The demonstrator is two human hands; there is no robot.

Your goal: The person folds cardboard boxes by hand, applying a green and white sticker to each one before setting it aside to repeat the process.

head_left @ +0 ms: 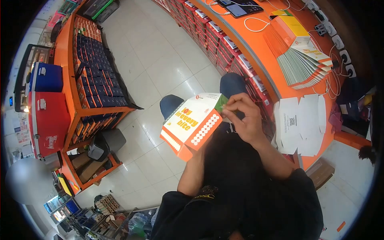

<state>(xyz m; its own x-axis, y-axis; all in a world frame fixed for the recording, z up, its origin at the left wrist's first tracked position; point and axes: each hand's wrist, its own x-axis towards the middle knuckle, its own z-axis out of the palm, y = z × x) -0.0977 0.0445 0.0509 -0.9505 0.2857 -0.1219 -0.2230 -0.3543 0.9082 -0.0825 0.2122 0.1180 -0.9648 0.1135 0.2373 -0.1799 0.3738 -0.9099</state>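
Note:
A white and orange cardboard food box (188,120), printed "joy in every bite", is held up tilted over my lap. My right hand (247,116) pinches the green flap (221,103) at its upper right corner between thumb and fingers. My left hand (197,158) supports the box from beneath; the box hides its fingers and only the wrist side shows. A row of scalloped white shapes runs along the orange side panel facing me.
On the orange counter at right lie fanned flat cartons (302,66), a yellow and orange box (291,30), white unfolded cardboard (300,124) and a phone-like device (240,9) with cables. Shelves of dark boxes (96,76), a red cooler (50,124) and a grey bin (106,144) stand left.

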